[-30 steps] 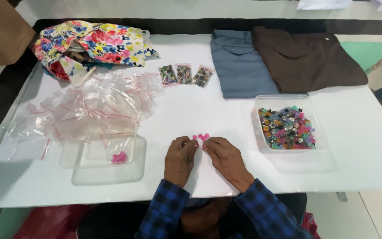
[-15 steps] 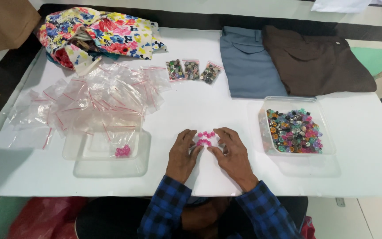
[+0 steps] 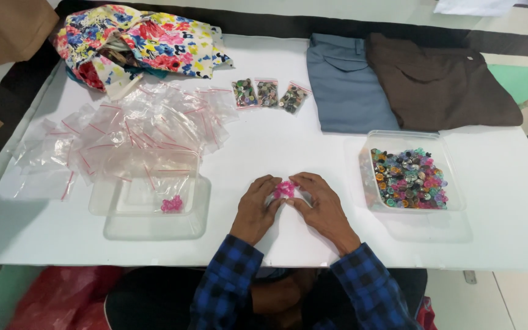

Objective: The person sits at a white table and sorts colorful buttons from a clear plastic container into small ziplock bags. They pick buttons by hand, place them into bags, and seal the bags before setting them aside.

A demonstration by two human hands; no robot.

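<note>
Pink buttons (a roundish heap, no clear axis) pinched between both hands' fingers

floral cloth far left | empty zip bags heaped below it | three filled bags mid-table | blue trousers beside brown trousers | tub of mixed buttons right | clear tub left, few pink buttons inside
</note>
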